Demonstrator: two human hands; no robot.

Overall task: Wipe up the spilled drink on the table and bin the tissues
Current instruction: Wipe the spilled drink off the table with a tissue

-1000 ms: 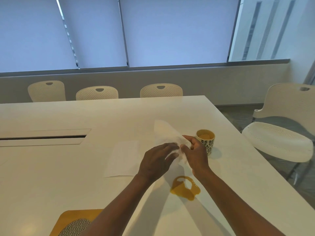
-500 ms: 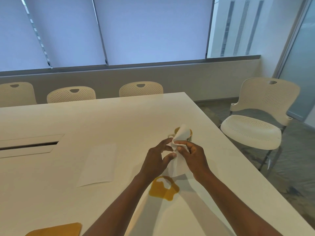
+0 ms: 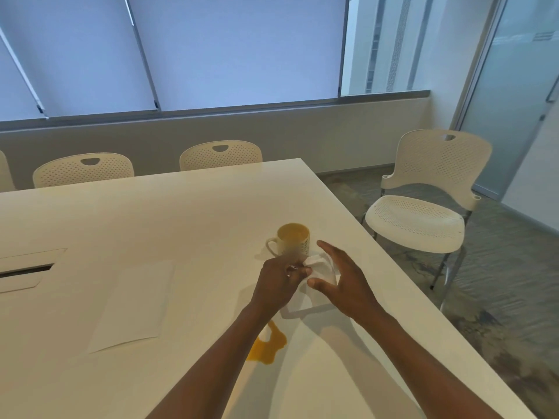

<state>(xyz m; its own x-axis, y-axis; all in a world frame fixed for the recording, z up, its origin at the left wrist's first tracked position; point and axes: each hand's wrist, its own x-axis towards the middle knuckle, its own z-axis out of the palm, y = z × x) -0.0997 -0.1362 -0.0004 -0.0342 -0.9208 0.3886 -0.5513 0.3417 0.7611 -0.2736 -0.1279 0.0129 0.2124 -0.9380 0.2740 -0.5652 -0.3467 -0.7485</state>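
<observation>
Far left of the table, a flat rectangular cut-out panel with a dark slot was set flush in the smooth, glossy white top. To its right lay a flat tissue, a thin white rectangular sheet, matte, resting well apart from the hands. Behind the far edge stood two cream chairs, hard-shelled, with perforated backs and an oval handle hole each.

Near centre, the spilled drink formed an irregular orange-yellow puddle with a lobed outline, shiny, partly covered by the left forearm. It sat on the tabletop nearer the person than the hands and not touching the tissue in hand.

The left hand had its fingers curled, pinching a white tissue; the fingertips were motion-blurred. The tissue was crumpled at the top, soft and creased, and hung down to a looser folded edge close above the table; whether that edge touched the surface could not be told. Just behind the left hand stood a cream mug, cylindrical, with a loop handle on its left and a dark leaf pattern on its side, holding orange-yellow liquid.

The right hand was spread, fingers straight and thumb out, just beside the tissue on its right; contact with it could not be told. The hands were close together.

Far right, a third chair stood apart on mottled grey carpet, with a perforated seat and metal legs.
</observation>
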